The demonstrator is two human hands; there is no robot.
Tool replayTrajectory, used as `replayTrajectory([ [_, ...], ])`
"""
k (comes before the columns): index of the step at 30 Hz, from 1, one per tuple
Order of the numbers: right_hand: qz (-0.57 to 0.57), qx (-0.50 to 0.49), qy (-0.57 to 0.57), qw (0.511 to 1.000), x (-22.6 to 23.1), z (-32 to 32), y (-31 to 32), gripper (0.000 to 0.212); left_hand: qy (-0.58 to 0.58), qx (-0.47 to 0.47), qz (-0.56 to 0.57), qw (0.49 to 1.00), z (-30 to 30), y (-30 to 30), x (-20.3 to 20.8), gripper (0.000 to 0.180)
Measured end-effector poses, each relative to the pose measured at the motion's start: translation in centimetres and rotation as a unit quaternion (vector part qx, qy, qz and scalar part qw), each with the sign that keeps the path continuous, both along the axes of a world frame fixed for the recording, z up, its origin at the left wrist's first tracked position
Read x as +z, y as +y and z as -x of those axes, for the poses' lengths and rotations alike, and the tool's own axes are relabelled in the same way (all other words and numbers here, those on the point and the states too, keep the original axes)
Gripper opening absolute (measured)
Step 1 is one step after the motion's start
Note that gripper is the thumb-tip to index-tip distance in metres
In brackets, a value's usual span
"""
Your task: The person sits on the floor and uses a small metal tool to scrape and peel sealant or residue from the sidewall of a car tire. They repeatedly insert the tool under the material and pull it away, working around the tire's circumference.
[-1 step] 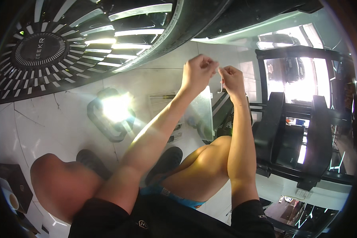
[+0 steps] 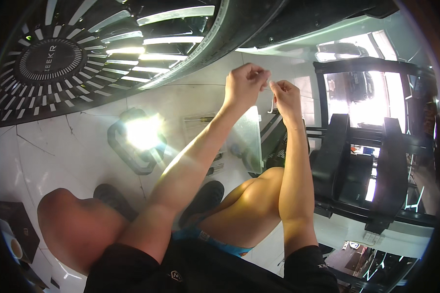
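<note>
My left hand (image 2: 245, 88) is raised ahead of me, thumb and fingers pinched together. What they hold, if anything, is too small to make out. Close beside it on the right, my right hand (image 2: 288, 100) pinches a thin bent metal rod (image 2: 272, 104), which hangs below the fingertips. The fingertips of both hands almost meet. Beyond them, at the upper left, is a large car wheel (image 2: 107, 53) with silver spokes and a black tyre.
A bright work lamp (image 2: 114, 142) glares from the tiled floor at the left. Near my feet lie a screwdriver (image 2: 205, 119) and a clear plastic lid or panel (image 2: 252, 139). A black metal frame (image 2: 337, 146) stands at the right. A dark box (image 2: 19, 227) is at lower left.
My left hand has risen very slightly. Both hands keep their pinched pose, and the metal rod remains in my right hand.
</note>
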State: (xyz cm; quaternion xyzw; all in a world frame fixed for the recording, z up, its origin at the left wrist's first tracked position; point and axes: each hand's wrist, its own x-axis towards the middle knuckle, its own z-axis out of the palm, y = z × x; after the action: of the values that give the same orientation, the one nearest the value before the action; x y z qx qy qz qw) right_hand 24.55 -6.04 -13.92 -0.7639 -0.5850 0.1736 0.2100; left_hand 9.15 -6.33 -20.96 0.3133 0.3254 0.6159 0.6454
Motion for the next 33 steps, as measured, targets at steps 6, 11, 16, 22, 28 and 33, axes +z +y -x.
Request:
replayTrajectory([
  [6,-0.102,0.045,0.306,0.945,2.2,2.1,-1.2,0.024,-0.111,-0.053,0.021,0.992,2.6,1.4,1.4,0.024],
  [11,-0.16,0.038,0.458,0.874,2.7,4.0,-1.9,0.023,-0.152,-0.09,0.01,0.984,2.8,0.7,0.2,0.021],
  [16,-0.181,0.039,0.474,0.861,2.6,4.7,-1.8,0.024,-0.201,-0.076,0.037,0.976,1.6,-0.3,0.5,0.017],
  [22,-0.184,0.047,0.455,0.87,2.7,3.8,-2.0,0.022,-0.158,-0.021,0.015,0.987,2.2,0.7,1.0,0.018],
  [28,-0.184,0.02,0.424,0.887,2.6,2.2,-3.0,0.018,-0.144,0.004,-0.001,0.99,0.7,3.9,2.5,0.016],
  [33,-0.179,-0.004,0.411,0.894,2.6,0.9,-3.4,0.018,-0.334,0.037,0.046,0.941,-0.5,4.7,2.0,0.015],
])
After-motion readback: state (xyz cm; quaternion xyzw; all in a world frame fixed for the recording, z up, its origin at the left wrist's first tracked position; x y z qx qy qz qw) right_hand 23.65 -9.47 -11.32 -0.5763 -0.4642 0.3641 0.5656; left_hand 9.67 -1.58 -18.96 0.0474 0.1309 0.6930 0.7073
